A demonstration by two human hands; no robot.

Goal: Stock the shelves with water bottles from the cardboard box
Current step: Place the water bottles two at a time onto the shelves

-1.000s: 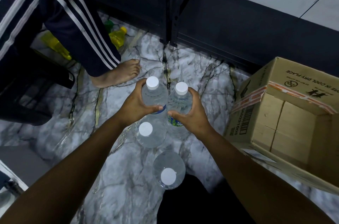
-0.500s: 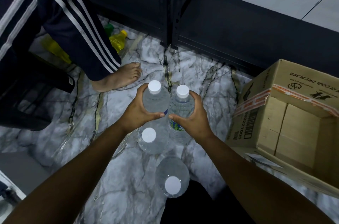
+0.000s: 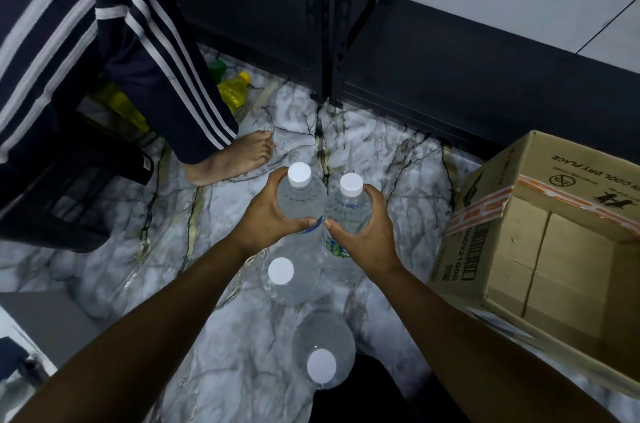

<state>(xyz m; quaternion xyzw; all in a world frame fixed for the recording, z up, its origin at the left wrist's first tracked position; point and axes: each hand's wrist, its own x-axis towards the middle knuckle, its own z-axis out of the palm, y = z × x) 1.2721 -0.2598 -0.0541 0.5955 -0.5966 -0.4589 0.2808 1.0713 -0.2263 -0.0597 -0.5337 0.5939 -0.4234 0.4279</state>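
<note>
My left hand (image 3: 268, 219) grips a clear water bottle (image 3: 298, 195) with a white cap, held upright above the marble floor. My right hand (image 3: 365, 235) grips a second water bottle (image 3: 346, 206) right beside it; the two bottles touch. Two more capped water bottles stand on the floor below my hands: a nearer-centre bottle (image 3: 287, 280) and a closest bottle (image 3: 322, 353). The open cardboard box (image 3: 540, 242) lies on its side at the right, and no bottle shows inside it. The black metal shelf (image 3: 433, 69) runs along the wall ahead, low to the floor.
Another person's striped trouser leg (image 3: 145, 52) and bare foot (image 3: 235, 159) stand left of my hands. A yellow bottle (image 3: 233, 91) lies on the floor behind that leg. A black crate or chair (image 3: 69, 194) sits at the far left. Shelf uprights (image 3: 332, 20) rise ahead.
Both hands have risen slightly with their bottles. The view has shifted a little, so the floor bottles and the box appear lower in frame.
</note>
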